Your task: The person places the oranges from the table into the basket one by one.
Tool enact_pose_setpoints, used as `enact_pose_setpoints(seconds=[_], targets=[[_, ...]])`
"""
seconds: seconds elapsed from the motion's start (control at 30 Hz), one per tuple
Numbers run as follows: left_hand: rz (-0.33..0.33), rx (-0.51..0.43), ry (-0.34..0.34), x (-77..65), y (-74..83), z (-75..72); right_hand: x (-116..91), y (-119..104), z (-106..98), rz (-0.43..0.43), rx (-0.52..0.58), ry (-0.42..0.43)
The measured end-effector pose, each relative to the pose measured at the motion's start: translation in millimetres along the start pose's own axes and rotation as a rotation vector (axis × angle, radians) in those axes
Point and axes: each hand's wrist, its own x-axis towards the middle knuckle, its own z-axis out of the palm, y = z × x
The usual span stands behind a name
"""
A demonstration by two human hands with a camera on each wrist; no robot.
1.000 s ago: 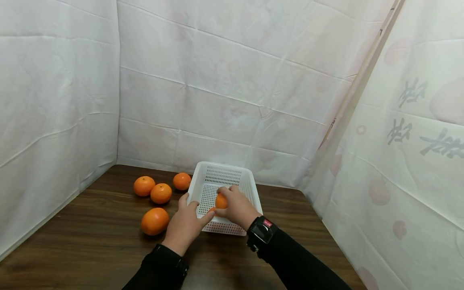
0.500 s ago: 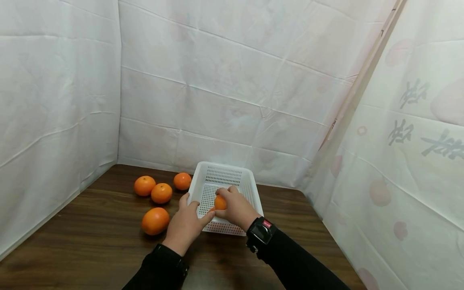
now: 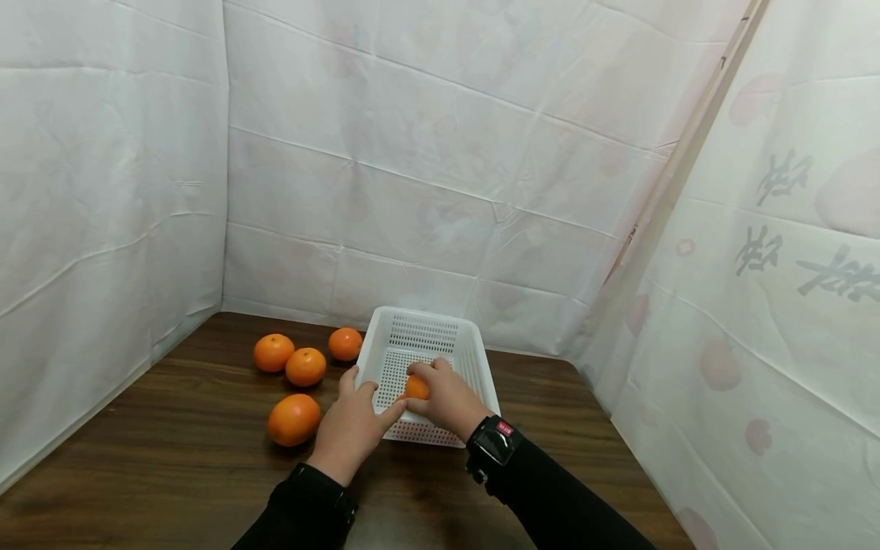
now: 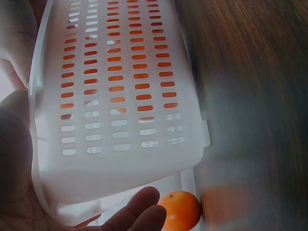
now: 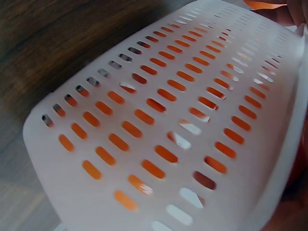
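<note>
A white perforated plastic basket (image 3: 426, 433) stands on the table. At its near left corner my left hand (image 3: 351, 428) grips the rim, thumb along the near edge and fingers round the outer side. My right hand (image 3: 452, 399) reaches in over the near right part and holds an orange (image 3: 417, 387) low inside. More orange colour shows beside it, partly covered by the hands. Through the slots of the near wall (image 4: 120, 173), the left wrist view shows several orange patches. Slots in the basket wall (image 5: 159, 125) reveal orange fruit in the right wrist view too.
Left of the basket on the dark wooden table (image 3: 172, 458) lie several oranges: a larger one (image 3: 294, 420) near my left hand, two touching, including one orange (image 3: 305, 367), and another orange (image 3: 345, 344) beside the basket's far left side. White curtains (image 3: 385, 191) surround the table.
My right hand has sunk slightly deeper into the basket with the orange. The left hand, the basket and the oranges on the table have stayed in place.
</note>
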Motion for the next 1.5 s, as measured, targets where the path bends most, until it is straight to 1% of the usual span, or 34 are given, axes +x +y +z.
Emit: enact_pose_setpoints(seconds=[0.1, 0.53, 0.73, 0.9, 1.03, 1.23, 1.4, 1.5], targets=[[0.000, 0.001, 0.002, 0.6, -0.4, 0.7, 0, 2, 3, 0.004, 0.004, 0.003], [-0.012, 0.000, -0.008, 1.7, -1.2, 0.3, 2, 7, 11, -0.036, 0.038, 0.035], [-0.006, 0.000, -0.001, 1.6, -1.7, 0.6, 4, 9, 14, 0.004, 0.097, 0.052], [-0.008, 0.006, -0.004, 1.7, -1.8, 1.6, 3, 10, 15, 0.025, 0.105, 0.060], [-0.013, 0.011, -0.010, 1.9, -0.9, 1.4, 2, 8, 14, 0.005, 0.106, 0.067], [-0.009, 0.005, 0.009, 1.0, 1.2, 0.4, 6, 5, 13, -0.053, 0.120, 0.078], [-0.004, 0.000, 0.008, -0.1, 1.5, 1.2, 10, 4, 16, -0.058, 0.131, 0.087], [-0.002, 0.000, 0.012, -0.3, 1.7, 1.4, 10, 3, 16, -0.044, 0.145, 0.088]])
